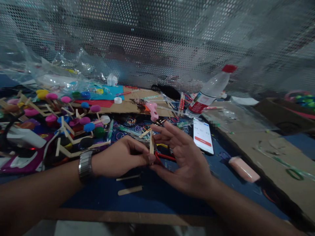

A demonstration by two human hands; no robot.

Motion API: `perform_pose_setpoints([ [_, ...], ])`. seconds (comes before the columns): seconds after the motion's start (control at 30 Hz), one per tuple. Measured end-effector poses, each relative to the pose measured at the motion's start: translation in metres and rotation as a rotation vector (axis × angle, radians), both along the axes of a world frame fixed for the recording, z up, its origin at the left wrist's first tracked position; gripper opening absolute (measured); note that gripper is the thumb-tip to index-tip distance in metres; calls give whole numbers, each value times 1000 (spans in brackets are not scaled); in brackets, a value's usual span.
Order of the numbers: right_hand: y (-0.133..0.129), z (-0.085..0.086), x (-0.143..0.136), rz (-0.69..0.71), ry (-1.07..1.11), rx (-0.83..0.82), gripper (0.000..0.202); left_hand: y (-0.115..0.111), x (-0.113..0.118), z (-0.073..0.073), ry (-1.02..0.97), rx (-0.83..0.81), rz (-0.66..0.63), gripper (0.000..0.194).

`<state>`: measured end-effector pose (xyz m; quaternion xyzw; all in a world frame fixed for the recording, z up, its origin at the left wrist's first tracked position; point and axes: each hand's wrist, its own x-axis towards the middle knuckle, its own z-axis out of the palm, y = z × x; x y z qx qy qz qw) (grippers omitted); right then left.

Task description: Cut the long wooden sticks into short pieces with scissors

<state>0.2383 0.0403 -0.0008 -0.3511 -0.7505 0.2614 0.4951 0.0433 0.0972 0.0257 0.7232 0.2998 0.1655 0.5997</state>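
Observation:
My left hand point(125, 155) pinches some narrow wooden craft sticks point(152, 146) between thumb and fingers near their lower end. One stick stands roughly upright, and another slants off behind it to the left. My right hand point(184, 157) is open beside them, palm towards the sticks and fingers apart. Its thumb tip lies close to the lower end and its fingertips close to the upper end; whether they touch is unclear. Red-and-yellow handles point(167, 156) show partly behind my right hand. A loose craft stick point(130, 190) lies on the blue table in front of me.
At left are stick pieces with coloured caps point(86, 127) and a purple device point(27, 160). A pink glue gun point(153, 110) rests on cardboard point(133, 106). Rightward are a tilted bottle point(203, 98), a phone point(203, 136) and a pale pink block point(244, 169). Perforated mesh rises behind.

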Motion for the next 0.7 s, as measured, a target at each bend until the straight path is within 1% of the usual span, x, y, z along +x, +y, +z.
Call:
perform_pose_setpoints([
  [0.1,-1,2,0,0,-1,-25,96,1,-1,1,31,23,-16,20],
  [0.23,-2,4,0,-15,-28,-61,99,3,-1,3,19,77,-69,24],
  [0.4,-2,3,0,-2,-14,-48,100,0,1,3,12,40,-53,19],
  [0.5,-2,3,-1,5,-4,-27,99,-1,2,1,5,7,5,19],
  [0.63,-2,2,0,3,-12,-28,99,1,3,0,-76,-29,160,26],
  [0.7,-1,2,0,10,-7,-32,99,2,4,1,-113,-77,186,27],
])
